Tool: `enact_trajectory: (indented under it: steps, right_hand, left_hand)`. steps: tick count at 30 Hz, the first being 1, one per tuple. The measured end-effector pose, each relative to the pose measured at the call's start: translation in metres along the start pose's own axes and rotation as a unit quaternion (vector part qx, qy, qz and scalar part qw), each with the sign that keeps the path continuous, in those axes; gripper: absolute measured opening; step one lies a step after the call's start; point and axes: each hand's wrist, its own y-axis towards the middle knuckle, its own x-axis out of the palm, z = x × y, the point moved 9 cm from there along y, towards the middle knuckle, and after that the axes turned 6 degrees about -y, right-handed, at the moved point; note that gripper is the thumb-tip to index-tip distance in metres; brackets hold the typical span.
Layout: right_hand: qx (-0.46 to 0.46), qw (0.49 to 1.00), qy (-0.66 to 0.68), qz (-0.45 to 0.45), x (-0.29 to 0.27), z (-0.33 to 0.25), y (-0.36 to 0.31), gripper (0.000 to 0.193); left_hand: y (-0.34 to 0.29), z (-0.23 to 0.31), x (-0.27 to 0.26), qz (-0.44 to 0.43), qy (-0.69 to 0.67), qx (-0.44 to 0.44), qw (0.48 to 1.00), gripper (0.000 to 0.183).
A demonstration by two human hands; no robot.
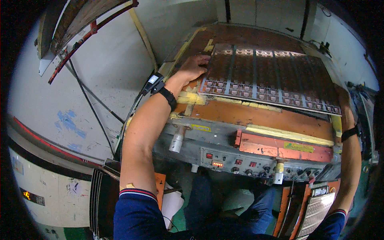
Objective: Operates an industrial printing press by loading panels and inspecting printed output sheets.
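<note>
At one o'clock, the desk [240, 114] carried the patterned panel [272, 74], seemingly stiff, light, best held by opposite edges. Your shadowed right hand [342, 96] was at its four o'clock edge, your left hand [195, 66], fingers curled, at ten; I couldn't tell whether either pinched.

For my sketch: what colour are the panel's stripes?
The stripes look bluish grey, clearest in head view.

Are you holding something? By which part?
The left hand is at the left edge of a rectangular, copper-brown panel with grey stripes, the right hand at its right; whether they grip it is unclear.
</note>
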Motion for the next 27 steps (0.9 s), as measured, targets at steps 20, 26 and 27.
enact_trajectory:
  steps: [20,26,27]
  right_hand:
    - [0.03,1.0,0.001,-0.007,0.007,-0.002,-0.003,0.037]
    - [0.034,0.999,0.003,-0.009,0.012,-0.003,-0.006,0.037]
    - [0.034,0.999,0.003,-0.01,0.013,-0.003,-0.007,0.037]
  left_hand:
    - [-0.001,-0.004,-0.001,0.007,-0.054,-0.01,0.998,0.055]
    - [0.001,-0.01,0.001,-0.002,-0.021,-0.038,0.999,0.057]
    - [-0.001,-0.007,0.002,-0.002,-0.022,-0.031,0.999,0.057]
